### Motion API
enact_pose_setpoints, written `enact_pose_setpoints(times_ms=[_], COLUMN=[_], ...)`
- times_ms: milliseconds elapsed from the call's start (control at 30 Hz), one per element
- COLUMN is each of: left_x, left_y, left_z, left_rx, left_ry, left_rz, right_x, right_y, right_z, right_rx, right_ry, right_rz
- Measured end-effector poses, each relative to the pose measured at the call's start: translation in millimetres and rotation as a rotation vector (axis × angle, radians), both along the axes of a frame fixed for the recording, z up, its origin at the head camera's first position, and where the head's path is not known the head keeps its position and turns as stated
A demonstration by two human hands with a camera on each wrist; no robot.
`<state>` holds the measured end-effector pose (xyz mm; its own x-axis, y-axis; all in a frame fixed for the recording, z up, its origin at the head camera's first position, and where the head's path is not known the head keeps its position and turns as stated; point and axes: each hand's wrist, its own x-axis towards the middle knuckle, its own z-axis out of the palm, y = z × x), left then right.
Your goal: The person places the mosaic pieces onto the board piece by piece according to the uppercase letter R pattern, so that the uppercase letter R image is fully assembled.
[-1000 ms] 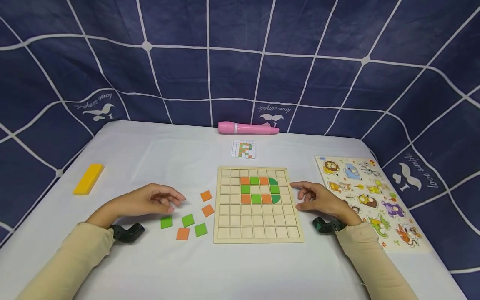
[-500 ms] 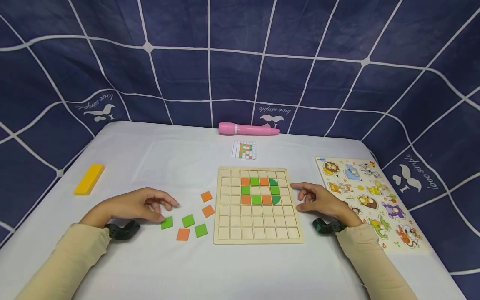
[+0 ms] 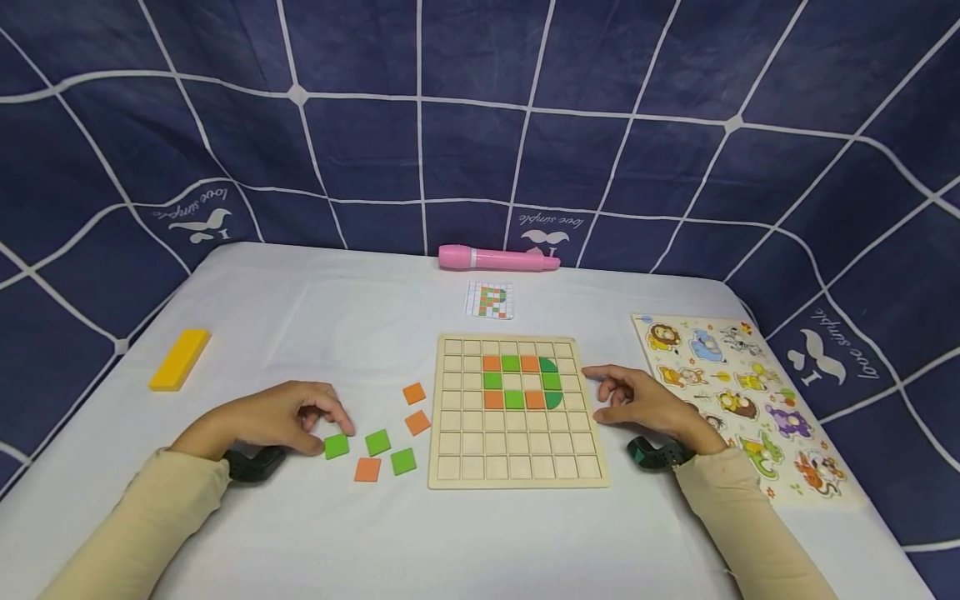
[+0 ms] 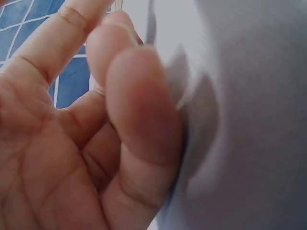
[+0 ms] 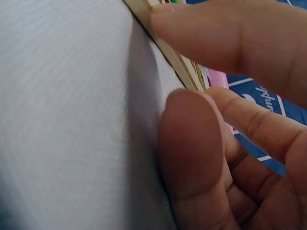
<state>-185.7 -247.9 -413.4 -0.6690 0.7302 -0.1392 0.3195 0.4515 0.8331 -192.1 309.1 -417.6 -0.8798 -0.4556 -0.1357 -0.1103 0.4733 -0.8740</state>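
Note:
In the head view my left hand [image 3: 281, 415] is low over the table, its thumb and index fingertips at two sides of a green square tile [image 3: 336, 447]. That tile lies flat; the left wrist view shows only the fingers and white cloth. Beside it lie more green tiles [image 3: 377, 442] and orange tiles [image 3: 367, 470]. A wooden grid board [image 3: 517, 446] stands to their right, its upper part holding a ring of orange, green and rounded dark green pieces [image 3: 553, 400]. My right hand [image 3: 637, 400] rests at the board's right edge, thumb and index fingertips against it.
Behind the board are a small pattern card [image 3: 490, 300] and a pink pen-shaped object [image 3: 498, 259]. An animal puzzle board [image 3: 738, 400] lies under and beyond the right wrist. A yellow block [image 3: 180, 360] sits at the far left. Dark blue cloth [image 3: 480, 125] walls the table.
My left hand has moved down and toward me, from above the tiles to around the nearest green one. My right hand has stayed at the board's edge.

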Motion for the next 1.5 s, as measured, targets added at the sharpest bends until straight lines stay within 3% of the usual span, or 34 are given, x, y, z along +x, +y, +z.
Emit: enact_pose_setpoints(times_ms=[167, 467, 800, 933, 1200, 1500], left_x=[-0.3, -2.5, -4.7, -3.1, 3.1, 1.6], left_y=[-0.3, -0.4, 6.4, 17.1, 49.4, 86.2], left_z=[0.1, -2.6, -0.9, 4.8, 15.1, 26.2], left_rx=[-0.001, -0.008, -0.066, -0.060, -0.043, -0.051], left_ry=[0.009, -0.002, 0.149, 0.214, 0.259, 0.268], left_rz=[0.030, 0.144, 0.290, 0.357, 0.430, 0.435], right_x=[-0.2, 0.6, 0.4, 0.4, 0.3, 0.2], right_y=[1, 1, 1, 1, 1, 1], right_z=[-1.6, -1.3, -1.0, -0.9, -0.5, -0.5], right_rx=[0.001, -0.002, 0.002, 0.005, 0.008, 0.009], right_ry=[0.006, 0.008, 0.014, 0.012, 0.016, 0.012], right_rz=[0.003, 0.010, 0.012, 0.013, 0.011, 0.009])
